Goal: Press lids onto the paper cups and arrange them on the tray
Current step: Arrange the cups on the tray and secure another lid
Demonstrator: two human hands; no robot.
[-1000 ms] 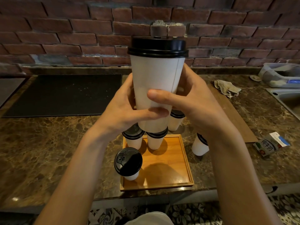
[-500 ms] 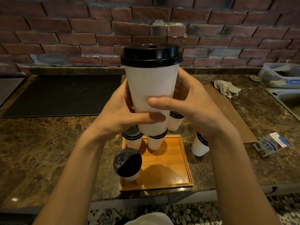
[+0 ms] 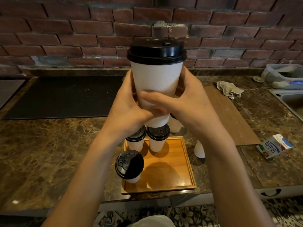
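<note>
both hands wrapped round one cup. left hand (image 3: 129, 104) cups the lower left wall, fingers curled behind, thumb crossing the front low down. right hand (image 3: 185, 102) mirrors it on the right, thumb laid flat across the front, overlapping the left thumb. neither hand is spread; both are closed on the held paper cup (image 3: 156, 82), which is lifted off the counter at chest height. its long axis is upright, wide mouth up, narrow base down. black lid (image 3: 156, 51) sits on the rim and looks level, so probably seated, though the far edge is hidden.

key relation: the wooden tray (image 3: 178, 163) lies straight below and slightly toward the body from the cup's base. three lidded cups on it: two at the far edge (image 3: 155, 140) touching or nearly so, one at the near left corner (image 3: 129, 166). the bare part of the tray is centre and right, so the right hand is the nearer one for setting down there.

two more cups (image 3: 199, 149) stand off the tray on the counter (image 3: 49, 153) to the right and behind, partly hidden by the right wrist.

judgement: next move is straight down, keeping the axis vertical, clear of the far pair.
</note>
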